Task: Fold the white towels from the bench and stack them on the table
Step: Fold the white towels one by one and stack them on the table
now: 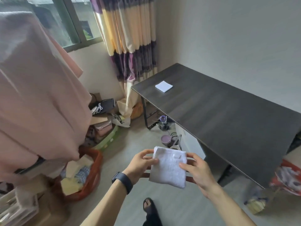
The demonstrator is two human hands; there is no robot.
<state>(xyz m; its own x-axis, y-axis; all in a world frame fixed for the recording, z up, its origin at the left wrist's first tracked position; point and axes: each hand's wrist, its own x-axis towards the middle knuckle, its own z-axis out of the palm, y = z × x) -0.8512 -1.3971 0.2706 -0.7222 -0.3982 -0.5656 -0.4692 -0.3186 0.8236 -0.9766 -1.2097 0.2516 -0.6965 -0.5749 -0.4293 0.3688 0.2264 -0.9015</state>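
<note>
We held a folded white towel in mid-air between both hands, just short of the dark table. Our left hand pinched its left edge, thumb on top, and our right hand gripped its right edge. A second folded towel lay near the table's far end. An orange basket of cloths stood on the floor to our left.

From the held towel: table spans 1 to 3 o'clock, broad open top, wall right behind its far side. 1 folded towel sits near its far-left corner, 12 o'clock. Purple cups on the floor at 12, under the table edge; open floor at 11. Pink hanging cloth blocks 9 to 11 higher up, orange basket below it at 9
</note>
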